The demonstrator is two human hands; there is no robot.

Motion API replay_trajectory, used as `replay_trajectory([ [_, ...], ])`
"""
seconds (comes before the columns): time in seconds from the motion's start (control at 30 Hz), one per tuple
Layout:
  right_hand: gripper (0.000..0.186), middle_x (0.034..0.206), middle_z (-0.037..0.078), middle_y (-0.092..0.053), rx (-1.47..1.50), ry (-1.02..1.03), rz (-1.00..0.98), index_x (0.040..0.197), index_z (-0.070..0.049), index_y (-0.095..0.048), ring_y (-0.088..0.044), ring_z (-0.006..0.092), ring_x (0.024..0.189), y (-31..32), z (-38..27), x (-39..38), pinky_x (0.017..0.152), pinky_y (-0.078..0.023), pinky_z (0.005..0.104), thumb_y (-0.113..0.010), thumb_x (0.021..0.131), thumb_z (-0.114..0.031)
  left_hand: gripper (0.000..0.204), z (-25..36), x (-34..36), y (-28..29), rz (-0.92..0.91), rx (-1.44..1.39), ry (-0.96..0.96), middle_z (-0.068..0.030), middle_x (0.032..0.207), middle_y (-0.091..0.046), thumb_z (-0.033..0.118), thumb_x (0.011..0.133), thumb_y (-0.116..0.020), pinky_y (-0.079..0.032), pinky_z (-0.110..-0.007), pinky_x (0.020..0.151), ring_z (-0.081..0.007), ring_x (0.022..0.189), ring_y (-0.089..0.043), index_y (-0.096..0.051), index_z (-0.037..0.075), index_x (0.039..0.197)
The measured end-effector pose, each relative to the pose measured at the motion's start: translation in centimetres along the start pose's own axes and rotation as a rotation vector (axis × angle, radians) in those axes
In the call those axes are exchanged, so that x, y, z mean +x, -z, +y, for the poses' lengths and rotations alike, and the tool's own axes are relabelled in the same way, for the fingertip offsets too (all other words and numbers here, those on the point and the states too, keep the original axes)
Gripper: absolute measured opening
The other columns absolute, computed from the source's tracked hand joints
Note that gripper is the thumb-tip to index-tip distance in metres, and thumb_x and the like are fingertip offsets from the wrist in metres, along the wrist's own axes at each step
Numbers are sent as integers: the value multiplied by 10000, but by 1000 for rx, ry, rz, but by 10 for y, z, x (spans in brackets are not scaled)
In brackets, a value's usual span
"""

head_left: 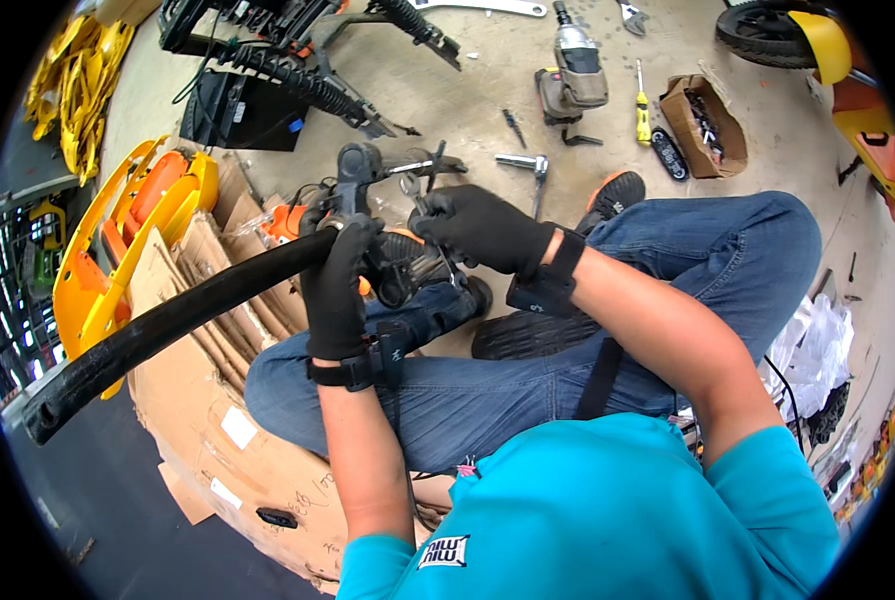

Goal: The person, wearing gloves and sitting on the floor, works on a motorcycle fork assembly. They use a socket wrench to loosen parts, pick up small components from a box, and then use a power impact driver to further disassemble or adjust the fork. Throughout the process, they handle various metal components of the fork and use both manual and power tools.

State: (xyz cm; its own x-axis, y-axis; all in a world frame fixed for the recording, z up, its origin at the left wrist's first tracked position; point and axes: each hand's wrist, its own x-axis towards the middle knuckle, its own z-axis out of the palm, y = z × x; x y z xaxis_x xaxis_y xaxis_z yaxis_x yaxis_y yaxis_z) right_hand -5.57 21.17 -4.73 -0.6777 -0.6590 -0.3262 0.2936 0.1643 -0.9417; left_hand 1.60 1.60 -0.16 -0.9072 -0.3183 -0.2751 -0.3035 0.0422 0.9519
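My left hand (338, 290), in a black glove, is closed around a long curved black tube (178, 310) near its clamp-like black metal end (358, 165). The tube runs out to the left, over the cardboard. In my gloved right hand (478, 228), the fingers are wrapped around a silver wrench (411, 187), held beside that metal end. A thin dark rod or bolt (437, 160) stands out close to the wrench's jaw. Black parts and cables below the hands are partly hidden by the gloves.
A cordless impact driver (574, 80), ratchet (530, 165), yellow screwdriver (643, 115) and small cardboard box (705, 125) of hardware lie ahead. A black frame with shock absorbers (308, 85) stands ahead left. Flattened cardboard (208, 400) and yellow-orange panels (118, 250) are left; plastic bags (813, 335) right.
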Motion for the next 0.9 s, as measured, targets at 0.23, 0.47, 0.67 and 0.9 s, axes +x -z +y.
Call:
replay_trajectory([
  [0.23, 277, 725, 68, -642, -175, -111, -33, 866, 12, -654, -581, 123, 620, 9, 51, 5, 578, -471, 294, -641, 866, -264, 218, 2, 1, -2, 26, -9, 49, -89, 919, -698, 141, 887, -638, -490, -270, 792, -156, 867, -650, -685, -41, 997],
  [0.47, 406, 755, 166, -689, -350, -376, 117, 876, 17, -686, -673, 281, 689, 43, 143, -1, 674, -517, 389, -635, 822, -382, 202, 4, 2, -2, 14, -29, 55, -69, 890, -669, 138, 901, -629, -484, -270, 754, -142, 843, -637, -673, -44, 977],
  [0.67, 328, 793, 195, -703, -627, -533, 235, 872, 18, -716, -701, 317, 793, 66, 192, -9, 788, -536, 391, -631, 767, -281, 230, 6, 2, -3, 10, -67, 72, -68, 935, -669, 158, 911, -618, -471, -265, 773, -131, 866, -625, -655, -41, 1019],
  [0.9, 359, 809, 248, -685, -400, -538, 287, 787, 49, -698, -696, 348, 792, 69, 212, 9, 728, -547, 399, -647, 732, -301, 262, 3, -1, 1, 12, -61, 93, -71, 936, -673, 183, 929, -608, -477, -265, 774, -136, 862, -632, -651, -52, 1039],
])
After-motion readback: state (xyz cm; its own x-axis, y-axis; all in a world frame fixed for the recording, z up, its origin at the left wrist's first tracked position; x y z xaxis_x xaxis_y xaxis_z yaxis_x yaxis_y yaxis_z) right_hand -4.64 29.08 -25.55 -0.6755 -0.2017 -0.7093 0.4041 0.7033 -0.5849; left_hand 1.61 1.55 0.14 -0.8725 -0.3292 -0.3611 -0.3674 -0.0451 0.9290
